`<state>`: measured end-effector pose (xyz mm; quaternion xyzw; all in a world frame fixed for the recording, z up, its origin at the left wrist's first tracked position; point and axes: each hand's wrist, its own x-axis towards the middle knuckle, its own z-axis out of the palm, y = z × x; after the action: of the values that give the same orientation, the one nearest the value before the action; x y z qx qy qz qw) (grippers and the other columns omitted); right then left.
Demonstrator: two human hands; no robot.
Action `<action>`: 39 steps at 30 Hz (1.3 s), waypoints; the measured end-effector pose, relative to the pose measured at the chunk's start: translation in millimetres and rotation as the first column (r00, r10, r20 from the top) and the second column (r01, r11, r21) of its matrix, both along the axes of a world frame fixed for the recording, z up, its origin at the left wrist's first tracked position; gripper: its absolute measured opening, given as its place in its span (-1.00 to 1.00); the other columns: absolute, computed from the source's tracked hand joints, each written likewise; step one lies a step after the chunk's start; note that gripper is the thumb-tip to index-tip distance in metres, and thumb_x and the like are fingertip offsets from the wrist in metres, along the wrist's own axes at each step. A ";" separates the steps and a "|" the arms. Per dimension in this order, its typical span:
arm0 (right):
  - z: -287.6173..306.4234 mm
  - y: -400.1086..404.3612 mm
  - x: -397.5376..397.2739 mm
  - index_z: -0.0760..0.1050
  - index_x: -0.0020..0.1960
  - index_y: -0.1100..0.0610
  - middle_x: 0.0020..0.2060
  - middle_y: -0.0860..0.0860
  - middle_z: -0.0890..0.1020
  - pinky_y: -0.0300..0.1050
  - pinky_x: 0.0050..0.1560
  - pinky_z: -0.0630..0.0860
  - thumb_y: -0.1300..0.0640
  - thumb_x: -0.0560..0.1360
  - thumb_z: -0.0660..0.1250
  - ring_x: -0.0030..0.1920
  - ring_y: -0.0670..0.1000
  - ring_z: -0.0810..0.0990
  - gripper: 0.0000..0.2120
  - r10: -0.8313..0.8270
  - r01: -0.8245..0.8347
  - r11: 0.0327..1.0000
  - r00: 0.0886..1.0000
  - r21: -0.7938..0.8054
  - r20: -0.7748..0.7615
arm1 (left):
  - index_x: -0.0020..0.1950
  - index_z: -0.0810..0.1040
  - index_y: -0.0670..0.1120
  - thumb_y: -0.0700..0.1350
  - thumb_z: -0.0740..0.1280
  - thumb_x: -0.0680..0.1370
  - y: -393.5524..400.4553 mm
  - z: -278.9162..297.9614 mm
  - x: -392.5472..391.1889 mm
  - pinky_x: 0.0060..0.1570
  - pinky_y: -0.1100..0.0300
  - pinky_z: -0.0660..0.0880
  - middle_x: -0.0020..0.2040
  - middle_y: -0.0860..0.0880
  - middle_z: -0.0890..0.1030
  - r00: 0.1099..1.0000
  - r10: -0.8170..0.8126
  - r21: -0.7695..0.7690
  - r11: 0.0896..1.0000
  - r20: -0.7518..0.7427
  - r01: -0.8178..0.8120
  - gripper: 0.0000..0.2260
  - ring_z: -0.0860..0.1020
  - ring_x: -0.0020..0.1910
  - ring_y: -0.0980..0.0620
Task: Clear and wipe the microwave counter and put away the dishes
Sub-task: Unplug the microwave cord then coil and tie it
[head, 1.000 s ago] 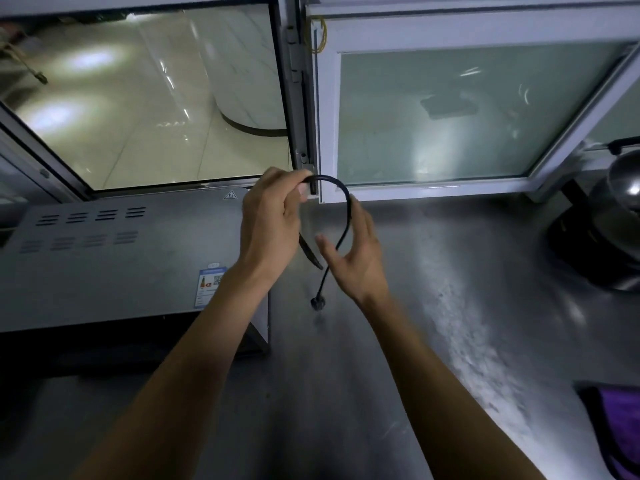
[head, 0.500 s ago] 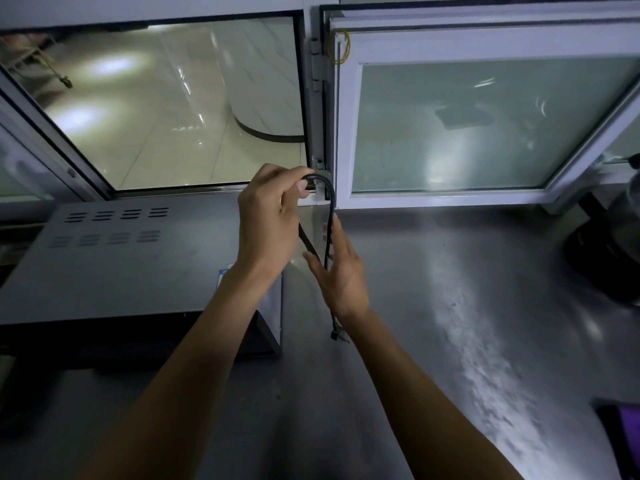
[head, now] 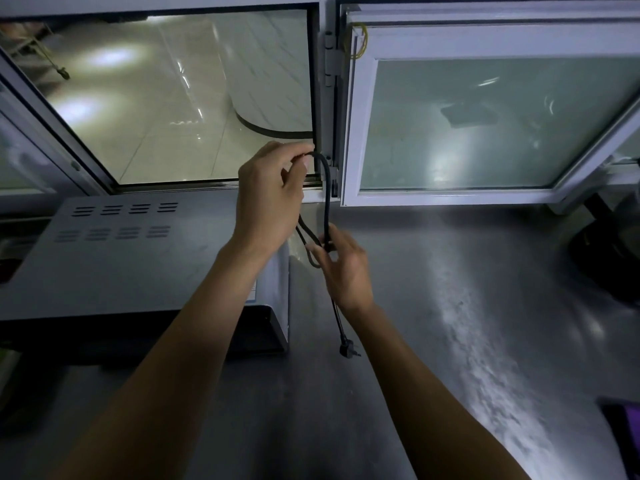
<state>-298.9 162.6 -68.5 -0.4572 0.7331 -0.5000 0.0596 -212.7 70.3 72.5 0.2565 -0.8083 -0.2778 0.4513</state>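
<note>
Head view: gathering the cord [head: 326, 188] into loops beside the microwave [head: 138, 258], above the counter [head: 450, 306]. Left hand [head: 268, 199] pinches the top bend; right hand [head: 343, 268] grips the strands lower down. Best to keep loops even, feed slack through the right fingers, avoid kinks. Long axis runs near vertical in frame; plug [head: 346, 349] dangles below, pointing down toward the counter.

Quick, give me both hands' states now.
Left hand: pinches the top of the black power cord loop.
Right hand: fingers curled round the cord lower down.
</note>
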 end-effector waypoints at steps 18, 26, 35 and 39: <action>0.2 12.7 -19.9 0.39 0.45 0.10 0.01 0.01 0.56 0.05 -0.09 0.61 0.01 0.53 0.45 -0.02 -0.02 0.57 -0.45 -0.020 0.023 0.999 0.997 -0.036 0.071 | 0.31 0.60 -0.02 -0.05 0.30 0.65 15.8 -44.6 -6.4 -0.15 0.18 0.64 -0.15 0.11 0.68 0.966 -0.257 0.180 0.949 -0.030 0.258 -0.75 0.67 -0.19 0.07; -3.7 11.9 -13.1 0.54 0.22 0.03 -0.10 -0.08 0.61 -0.08 -0.08 0.62 0.04 0.53 0.43 -0.09 -0.13 0.59 -0.72 0.072 -0.070 0.997 0.989 -0.019 0.126 | 0.30 0.60 0.08 -0.05 0.34 0.62 5.9 -45.5 -5.6 -0.25 0.04 0.66 -0.17 0.07 0.69 0.982 -0.164 0.300 0.936 -0.090 0.184 -0.75 0.66 -0.26 -0.02; 6.9 19.4 -15.2 0.65 -0.05 0.07 -0.23 -0.13 0.68 -0.21 -0.11 0.58 0.16 0.50 0.47 -0.17 -0.13 0.64 -0.95 0.019 -0.037 0.998 0.952 0.053 0.306 | 0.33 0.54 0.14 0.11 0.35 0.60 0.3 -60.0 -6.4 -0.05 -0.01 0.66 0.02 0.09 0.71 0.985 -0.155 0.295 0.940 -0.078 0.171 -0.70 0.68 -0.02 0.09; 25.1 24.6 -24.1 0.68 0.12 0.08 -0.15 -0.17 0.72 -0.23 -0.01 0.61 0.17 0.50 0.48 -0.09 -0.20 0.68 -0.80 -0.042 0.049 0.999 0.897 -0.005 0.440 | 0.35 0.56 -0.01 -0.01 0.27 0.67 6.8 -88.1 0.9 0.08 0.21 0.61 0.14 0.15 0.66 0.995 -0.091 0.261 0.960 -0.051 0.102 -0.72 0.62 0.14 0.20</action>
<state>-323.0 187.2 -43.3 -0.3157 0.7071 -0.5974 0.2085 -211.8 77.1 -15.6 0.2692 -0.7669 -0.4094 0.4145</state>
